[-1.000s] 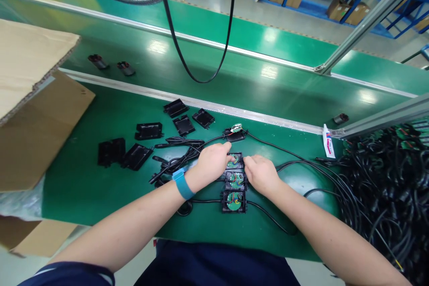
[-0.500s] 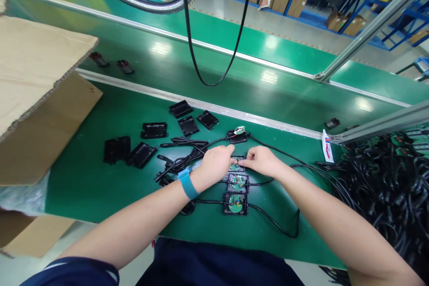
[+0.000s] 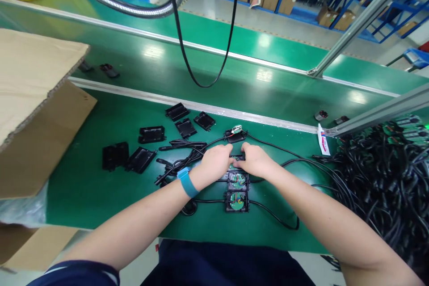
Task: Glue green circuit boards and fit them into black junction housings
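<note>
My left hand [image 3: 216, 161], with a blue band at the wrist, grips the left side of a small black plastic case [image 3: 237, 158] holding a green circuit board. From the right, my right hand [image 3: 257, 160] closes on the same case, thumb over the board and fingers curled at the far edge. Both hands partly cover it. Nearer me lie two more open cases with boards, the middle case [image 3: 238, 181] and the front case [image 3: 237, 201], cables leaving both sides. Behind my hands, another case [image 3: 235, 136] has its board [image 3: 236, 129] tilted up out of it.
Several empty black case halves [image 3: 152, 134] lie to the left, near bundled black cables [image 3: 187, 154]. A cardboard box [image 3: 43, 134] stands at far left. On the right are a white tube [image 3: 323, 140] and a heap of cables [image 3: 375, 187]. A black cable loop [image 3: 208, 86] hangs overhead.
My right hand has moved left and forward, from pinching at the board's right edge to curling around the case. My left hand stays nearly in place. The view has shifted slightly.
</note>
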Action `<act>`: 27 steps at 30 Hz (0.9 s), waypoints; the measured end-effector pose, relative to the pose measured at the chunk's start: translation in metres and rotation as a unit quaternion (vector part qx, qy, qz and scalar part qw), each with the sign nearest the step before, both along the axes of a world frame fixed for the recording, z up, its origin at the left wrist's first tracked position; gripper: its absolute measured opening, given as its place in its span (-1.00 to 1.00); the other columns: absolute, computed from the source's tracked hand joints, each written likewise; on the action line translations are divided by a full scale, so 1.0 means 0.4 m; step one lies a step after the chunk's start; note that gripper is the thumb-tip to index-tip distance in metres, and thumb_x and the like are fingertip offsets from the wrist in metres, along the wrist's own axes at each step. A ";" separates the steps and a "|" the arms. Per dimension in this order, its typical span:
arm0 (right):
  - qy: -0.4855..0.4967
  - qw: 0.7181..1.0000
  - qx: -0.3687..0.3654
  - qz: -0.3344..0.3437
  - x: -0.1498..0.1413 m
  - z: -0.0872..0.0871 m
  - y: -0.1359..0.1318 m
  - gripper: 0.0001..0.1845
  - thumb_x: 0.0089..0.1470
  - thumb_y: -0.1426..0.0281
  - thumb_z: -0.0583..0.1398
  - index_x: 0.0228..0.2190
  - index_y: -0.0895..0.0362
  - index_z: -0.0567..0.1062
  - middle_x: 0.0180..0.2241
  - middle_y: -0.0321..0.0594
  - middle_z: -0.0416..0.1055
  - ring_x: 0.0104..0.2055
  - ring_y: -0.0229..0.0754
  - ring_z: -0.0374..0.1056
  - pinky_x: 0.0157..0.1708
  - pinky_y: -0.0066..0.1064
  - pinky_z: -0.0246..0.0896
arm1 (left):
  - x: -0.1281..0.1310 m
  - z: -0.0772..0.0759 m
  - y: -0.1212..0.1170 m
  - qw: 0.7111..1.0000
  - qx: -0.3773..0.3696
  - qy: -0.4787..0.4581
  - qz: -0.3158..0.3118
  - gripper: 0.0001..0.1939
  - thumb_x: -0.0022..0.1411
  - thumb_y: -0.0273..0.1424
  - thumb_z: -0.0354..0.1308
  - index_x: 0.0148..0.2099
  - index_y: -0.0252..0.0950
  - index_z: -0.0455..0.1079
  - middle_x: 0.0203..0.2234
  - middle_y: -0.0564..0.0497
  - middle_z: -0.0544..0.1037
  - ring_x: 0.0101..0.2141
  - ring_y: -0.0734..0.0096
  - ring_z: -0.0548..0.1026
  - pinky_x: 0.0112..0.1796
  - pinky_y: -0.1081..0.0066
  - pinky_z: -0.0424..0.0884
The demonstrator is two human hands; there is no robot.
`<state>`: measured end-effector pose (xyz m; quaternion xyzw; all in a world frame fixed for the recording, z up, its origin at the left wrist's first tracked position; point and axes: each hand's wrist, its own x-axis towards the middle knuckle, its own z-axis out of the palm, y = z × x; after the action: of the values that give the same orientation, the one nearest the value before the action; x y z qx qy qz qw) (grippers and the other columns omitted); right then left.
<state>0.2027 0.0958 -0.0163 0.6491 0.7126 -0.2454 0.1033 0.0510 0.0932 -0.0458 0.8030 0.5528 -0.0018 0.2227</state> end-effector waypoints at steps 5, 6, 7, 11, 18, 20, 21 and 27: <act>0.015 0.999 0.014 -0.025 0.003 -0.028 -0.012 -0.53 0.00 0.11 0.38 -0.15 0.12 0.46 -0.09 -0.06 0.51 -0.07 0.02 0.46 -0.23 -0.32 0.26 | -0.051 0.026 0.013 0.996 -0.028 -0.076 -0.023 -0.65 0.21 -0.36 0.26 0.02 -0.34 0.38 -0.19 -0.15 0.58 -0.17 0.17 0.55 -0.18 0.31 0.43; 0.018 0.999 0.013 -0.026 0.002 -0.029 -0.012 -0.53 -0.01 0.12 0.39 -0.16 0.12 0.47 -0.09 -0.07 0.50 -0.07 0.01 0.46 -0.23 -0.32 0.27 | -0.068 0.033 0.017 0.995 -0.041 -0.091 -0.031 -0.63 0.21 -0.33 0.26 0.04 -0.34 0.38 -0.19 -0.13 0.59 -0.18 0.18 0.55 -0.18 0.31 0.43; 0.022 0.999 0.011 -0.030 0.002 -0.030 -0.010 -0.53 -0.02 0.12 0.40 -0.16 0.11 0.47 -0.09 -0.07 0.50 -0.08 0.01 0.46 -0.23 -0.32 0.27 | -0.084 0.039 0.020 0.992 -0.056 -0.104 -0.041 -0.65 0.23 -0.29 0.24 0.02 -0.32 0.40 -0.21 -0.11 0.59 -0.20 0.19 0.55 -0.19 0.31 0.43; 0.031 0.998 -0.006 -0.047 0.003 -0.027 -0.001 -0.49 -0.10 0.11 0.43 -0.18 0.10 0.48 -0.09 -0.09 0.51 -0.06 0.02 0.46 -0.22 -0.30 0.29 | -0.124 0.042 0.022 0.987 -0.056 -0.130 -0.081 -0.82 0.31 -0.33 0.09 -0.15 -0.26 0.48 -0.26 -0.05 0.61 -0.25 0.24 0.55 -0.20 0.31 0.42; 0.034 0.998 -0.004 -0.048 0.005 -0.027 -0.001 -0.48 -0.09 0.10 0.43 -0.16 0.10 0.50 -0.10 -0.08 0.51 -0.05 0.03 0.46 -0.21 -0.30 0.32 | -0.113 0.022 -0.010 0.983 0.014 -0.150 -0.104 -0.87 0.31 -0.40 0.07 -0.21 -0.26 0.44 -0.31 -0.03 0.58 -0.30 0.28 0.51 -0.21 0.32 0.43; 0.036 0.998 -0.004 -0.047 0.005 -0.026 -0.003 -0.48 -0.09 0.09 0.43 -0.15 0.11 0.50 -0.09 -0.06 0.51 -0.05 0.03 0.46 -0.20 -0.30 0.32 | -0.109 0.027 -0.016 0.981 0.014 -0.153 -0.116 -0.86 0.31 -0.42 0.05 -0.18 -0.26 0.44 -0.28 -0.04 0.57 -0.28 0.28 0.51 -0.18 0.31 0.44; 0.038 0.998 -0.004 -0.047 0.005 -0.024 -0.004 -0.48 -0.08 0.10 0.43 -0.15 0.12 0.50 -0.09 -0.05 0.51 -0.05 0.03 0.46 -0.20 -0.30 0.32 | -0.107 0.029 -0.020 0.981 0.017 -0.151 -0.120 -0.85 0.32 -0.42 0.03 -0.17 -0.27 0.43 -0.26 -0.05 0.57 -0.26 0.28 0.51 -0.16 0.31 0.44; 0.048 0.998 -0.005 -0.049 0.008 -0.018 -0.006 -0.48 -0.07 0.13 0.43 -0.13 0.14 0.50 -0.08 -0.03 0.51 -0.04 0.04 0.46 -0.20 -0.30 0.32 | -0.099 0.027 -0.038 0.986 0.029 -0.117 -0.112 -0.72 0.40 -0.42 -0.11 -0.19 -0.28 0.43 -0.30 -0.10 0.58 -0.27 0.26 0.52 -0.18 0.32 0.40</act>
<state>0.2058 0.0935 -0.0236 0.6704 0.6826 -0.2846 0.0600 0.0115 0.0781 -0.0351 0.8608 0.4291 0.0838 0.2606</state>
